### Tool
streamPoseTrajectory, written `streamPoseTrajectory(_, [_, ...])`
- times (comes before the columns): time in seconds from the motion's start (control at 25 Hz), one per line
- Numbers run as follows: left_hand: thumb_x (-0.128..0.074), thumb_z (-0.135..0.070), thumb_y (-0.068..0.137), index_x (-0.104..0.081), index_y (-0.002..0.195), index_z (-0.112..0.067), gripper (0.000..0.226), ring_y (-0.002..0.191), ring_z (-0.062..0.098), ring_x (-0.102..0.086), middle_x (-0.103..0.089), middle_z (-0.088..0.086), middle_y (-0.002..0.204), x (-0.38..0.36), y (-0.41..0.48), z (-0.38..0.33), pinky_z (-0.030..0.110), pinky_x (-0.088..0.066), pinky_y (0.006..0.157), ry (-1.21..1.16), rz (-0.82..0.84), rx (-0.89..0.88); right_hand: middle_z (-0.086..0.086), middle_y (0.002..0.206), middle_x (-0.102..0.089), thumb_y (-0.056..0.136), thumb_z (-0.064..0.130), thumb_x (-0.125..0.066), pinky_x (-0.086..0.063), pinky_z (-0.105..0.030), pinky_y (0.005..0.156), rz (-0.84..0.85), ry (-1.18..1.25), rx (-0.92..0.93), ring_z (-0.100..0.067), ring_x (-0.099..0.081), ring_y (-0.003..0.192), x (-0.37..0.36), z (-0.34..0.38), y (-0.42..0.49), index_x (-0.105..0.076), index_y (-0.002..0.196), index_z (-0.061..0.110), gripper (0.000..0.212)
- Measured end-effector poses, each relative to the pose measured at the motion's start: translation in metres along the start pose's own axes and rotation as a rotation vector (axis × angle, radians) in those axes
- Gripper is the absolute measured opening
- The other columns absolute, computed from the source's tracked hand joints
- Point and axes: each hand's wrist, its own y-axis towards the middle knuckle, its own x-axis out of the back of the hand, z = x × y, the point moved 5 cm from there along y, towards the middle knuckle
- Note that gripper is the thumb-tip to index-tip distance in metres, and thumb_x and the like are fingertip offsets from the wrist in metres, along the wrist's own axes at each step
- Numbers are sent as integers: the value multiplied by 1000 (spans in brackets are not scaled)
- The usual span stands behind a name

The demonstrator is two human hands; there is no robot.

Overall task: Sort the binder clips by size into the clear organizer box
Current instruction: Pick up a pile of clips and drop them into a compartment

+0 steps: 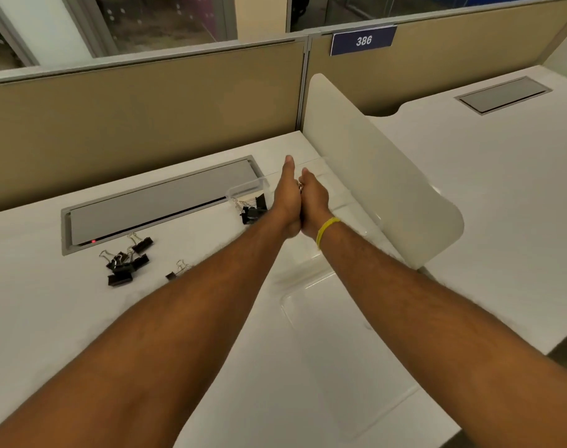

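Note:
My left hand (287,195) and my right hand (313,202) are stretched forward and pressed side by side over the clear organizer box (243,189). Their thumbs point away from me and their fingers are hidden underneath. A small metallic glint (300,186) shows between the thumbs; what it is I cannot tell. Several black binder clips (252,210) lie in the box's left compartment. More black binder clips (127,260) are heaped loose on the white desk to the left. One small clip (177,271) lies apart, next to my left forearm.
A clear flat lid (340,334) lies on the desk between my forearms. A grey cable hatch (159,202) is set into the desk behind the loose clips. A white curved divider panel (372,176) stands just right of the box. Tan partition walls close off the back.

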Motion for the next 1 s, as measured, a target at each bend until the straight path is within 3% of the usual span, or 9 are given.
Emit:
streamPoseTrajectory(0.08, [-42, -71, 87, -35, 146, -8, 87, 127, 25, -50, -46, 13, 143, 9, 17, -19, 38, -42, 106, 71, -62, -70, -3, 114, -57, 100, 37, -45, -44, -37, 100, 4, 125, -94, -18, -55, 99, 2, 5, 25, -52, 130, 8, 43])
streamPoseTrajectory(0.12, [-40, -71, 88, -29, 149, -7, 89, 130, 27, -46, -40, 14, 147, 9, 24, -25, 39, -40, 107, 91, -55, -49, -5, 121, -52, 99, 39, -45, -43, -39, 103, -9, 111, -103, -21, -52, 107, 3, 10, 36, -46, 138, 8, 49])
streamPoseTrajectory(0.24, [-33, -75, 87, -18, 153, -9, 94, 145, 31, -26, -21, 14, 159, 15, 44, -37, 44, -24, 117, 139, -78, -11, -10, 131, -47, 99, 47, -41, -36, -40, 109, 10, 26, -143, -24, -45, 122, 5, 13, 61, -40, 143, 7, 59])
streamPoseTrajectory(0.32, [-27, -75, 88, -17, 154, -14, 90, 148, 30, -16, -18, 12, 161, 22, 52, -47, 45, -15, 118, 237, -102, -38, -9, 146, -43, 99, 51, -37, -26, -41, 116, 6, -80, -137, -24, -38, 136, 10, 17, 69, -37, 145, 8, 63])
streamPoseTrajectory(0.56, [-22, -63, 97, -31, 150, -16, 72, 141, 23, -32, -36, 5, 153, 36, 27, -58, 42, -21, 118, 670, -118, -248, -6, 138, -53, 100, 49, -37, -33, -37, 109, -18, -261, 3, -20, -47, 129, 23, 19, 69, -49, 138, 8, 57])
streamPoseTrajectory(0.68, [-26, -59, 99, -46, 141, -15, 64, 122, 16, -46, -52, 0, 131, 54, 2, -52, 30, -28, 108, 1013, -122, -398, -3, 121, -59, 99, 48, -40, -36, -28, 94, 21, -544, 153, -19, -52, 118, 22, 15, 47, -57, 127, 13, 48])
streamPoseTrajectory(0.8, [-23, -78, 85, -49, 136, -18, 83, 120, 22, -52, -55, 3, 135, 81, -19, -46, 42, -40, 105, 1412, -146, -541, -4, 136, -55, 98, 41, -49, -35, -21, 96, 98, -816, 385, -17, -49, 125, 19, 1, 18, -56, 130, 14, 42])
streamPoseTrajectory(0.88, [-21, -81, 82, -41, 143, -22, 87, 134, 26, -41, -44, 5, 148, 102, -37, -41, 52, -35, 109, 1632, -193, -549, -6, 148, -43, 96, 38, -54, -30, -25, 108, 168, -986, 507, -19, -36, 138, 15, -12, 0, -51, 136, 13, 47])
streamPoseTrajectory(1.0, [-20, -81, 82, -23, 152, -24, 90, 149, 24, -14, -18, 3, 162, 132, -72, -32, 56, -13, 118, 1817, -246, -515, -9, 156, -30, 94, 37, -57, -17, -37, 118, 237, -1244, 652, -24, -21, 146, 6, -29, -30, -44, 143, 15, 55])
